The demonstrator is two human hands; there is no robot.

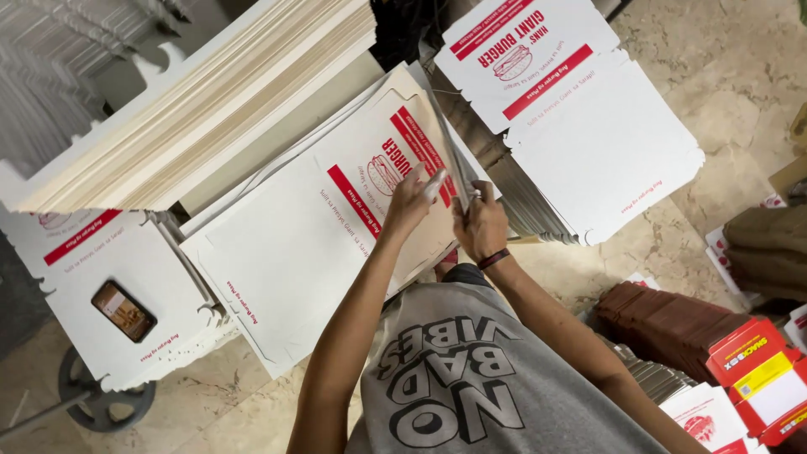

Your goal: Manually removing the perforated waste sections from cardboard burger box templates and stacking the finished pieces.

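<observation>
A person in a grey printed T-shirt bends over stacks of flat, unfolded white food-box blanks. The left hand (409, 197) and the right hand (481, 223) meet over one blank (450, 155), which stands almost edge-on to the camera as a thin pale line rising from the hands. The right fingers are closed around its lower edge; the left fingers pinch a white flap just beside it. A dark band sits on the right wrist.

Beneath the hands lies another open blank (336, 227), white with red bars and a burger drawing printed in red. A similar blank (580, 109) tops a pile to the upper right, red panel at its far end. At upper left a tall, tilted stack of cream card (210, 101) leans over a further blank, on which a phone (123, 310) rests with its screen lit. At lower right are brown folded cartons (664, 324) and a red-and-yellow box (761, 374) on the marble floor (731, 76).

The risks, judging from the scene: the thin held card could crease or slip if gripped unevenly, the leaning stack looks liable to slide onto the work below, and the phone could be knocked off.
</observation>
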